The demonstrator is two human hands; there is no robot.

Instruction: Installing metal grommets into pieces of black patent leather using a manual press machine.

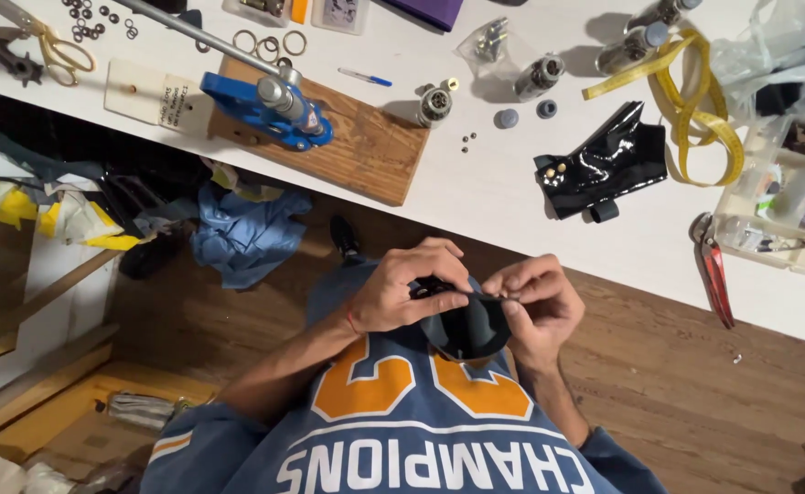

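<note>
Head view: the left hand (401, 295) and right hand (538, 300) both pinch a black fabric piece (469, 327) below the white table (503, 197) edge.

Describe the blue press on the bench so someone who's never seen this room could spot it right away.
Start at the long white worktable running across the top of the view. Toward its left end lies a brown wooden board, and the blue press is mounted on it, with a long silver lever angling up and away. It is the only bright blue tool there; the parts nearby are small silver dies, rings and scissors.
</note>
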